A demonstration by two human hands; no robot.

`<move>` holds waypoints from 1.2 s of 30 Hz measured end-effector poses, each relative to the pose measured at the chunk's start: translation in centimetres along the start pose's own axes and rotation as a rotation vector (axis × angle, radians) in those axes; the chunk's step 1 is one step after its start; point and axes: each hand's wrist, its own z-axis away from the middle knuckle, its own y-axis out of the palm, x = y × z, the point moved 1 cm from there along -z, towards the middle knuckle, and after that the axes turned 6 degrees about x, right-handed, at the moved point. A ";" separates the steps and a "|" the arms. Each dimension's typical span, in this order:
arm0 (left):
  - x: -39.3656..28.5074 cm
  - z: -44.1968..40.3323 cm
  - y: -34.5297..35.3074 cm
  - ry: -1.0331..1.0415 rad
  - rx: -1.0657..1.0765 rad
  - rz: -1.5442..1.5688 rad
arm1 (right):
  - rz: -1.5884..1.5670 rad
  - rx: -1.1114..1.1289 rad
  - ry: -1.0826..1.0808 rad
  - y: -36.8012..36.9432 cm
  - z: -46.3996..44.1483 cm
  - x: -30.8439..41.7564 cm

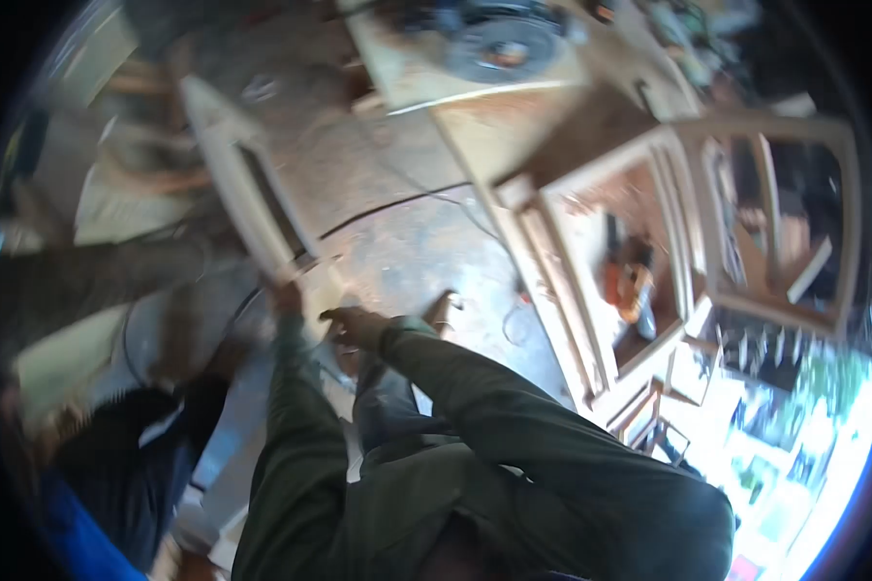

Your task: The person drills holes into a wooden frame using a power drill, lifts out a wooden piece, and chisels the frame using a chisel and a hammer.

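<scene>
A long, pale wooden frame (247, 184) with a dark slot along its middle reaches away from me, tilted up to the left. My left hand (286, 296) is closed around the left side of its near end. Close to the right side of that same end, my right hand (357, 327) has its fingers curled in against the wood. Blur hides the exact contact of these fingers. Both my forearms are in dark green sleeves.
On the right stands a large wooden cabinet frame (576, 281), with a rounded wooden frame (848, 213) beside it. A workbench (397, 82) bears a round machine part (504, 50). A cable (397, 205) crosses the floor. Someone in dark clothing (126, 455) is close on my left.
</scene>
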 end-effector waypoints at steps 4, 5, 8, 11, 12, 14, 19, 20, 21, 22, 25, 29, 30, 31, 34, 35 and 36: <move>4.1 -0.5 -2.6 -0.101 0.093 0.098 | -0.018 0.003 0.054 -0.5 4.8 -1.9; 5.1 -0.3 -2.8 -0.098 0.085 0.067 | -0.024 -0.007 0.016 -0.9 6.2 -2.6; 9.6 0.1 -3.5 0.169 -0.028 -0.381 | -0.031 -0.211 0.068 -4.7 15.1 -0.2; 2.8 4.1 -3.0 0.058 -0.215 -0.564 | -0.188 -0.354 0.022 -7.7 22.1 -2.1; -1.3 7.1 -2.3 -0.062 -0.280 -0.561 | -0.265 -0.414 0.035 -8.5 25.0 -2.4; -4.5 9.5 -0.8 0.045 -0.367 -0.566 | -0.412 -0.513 0.110 -10.8 30.7 -2.3; -13.3 11.5 5.4 0.262 -0.330 -0.680 | -0.394 -1.153 -0.034 -15.0 41.6 -5.9; -13.2 10.4 6.5 0.152 -0.273 -0.686 | -0.341 -1.208 -0.038 -16.5 43.5 -6.2; -13.0 9.3 7.6 0.041 -0.214 -0.698 | -0.155 -1.247 0.080 -17.8 44.9 -7.1; -16.2 10.3 7.7 -0.217 -0.054 -0.888 | -0.276 -1.309 0.016 -18.4 45.7 -7.3; -15.6 7.6 8.9 -0.393 -0.099 -0.725 | -0.255 -1.257 -0.053 -20.0 47.9 -15.4; -16.4 6.6 9.0 -0.337 -0.352 -0.623 | -0.199 -1.245 0.062 -19.9 47.1 -16.0; -15.8 5.9 9.1 -0.230 -0.402 -0.613 | -0.158 -1.274 0.063 -19.5 47.4 -16.2; -15.1 6.2 8.7 -0.117 -0.420 -0.619 | -0.119 -1.266 0.116 -19.3 47.4 -16.2; -13.3 8.0 8.0 -0.016 -0.343 -0.638 | -0.025 -1.273 0.122 -20.0 46.8 -15.8; -13.2 8.8 8.4 -0.044 -0.325 -0.603 | 0.090 -1.267 0.132 -21.1 46.4 -14.6; -13.0 9.5 8.7 -0.072 -0.308 -0.569 | 0.198 -1.252 0.148 -22.1 46.0 -13.2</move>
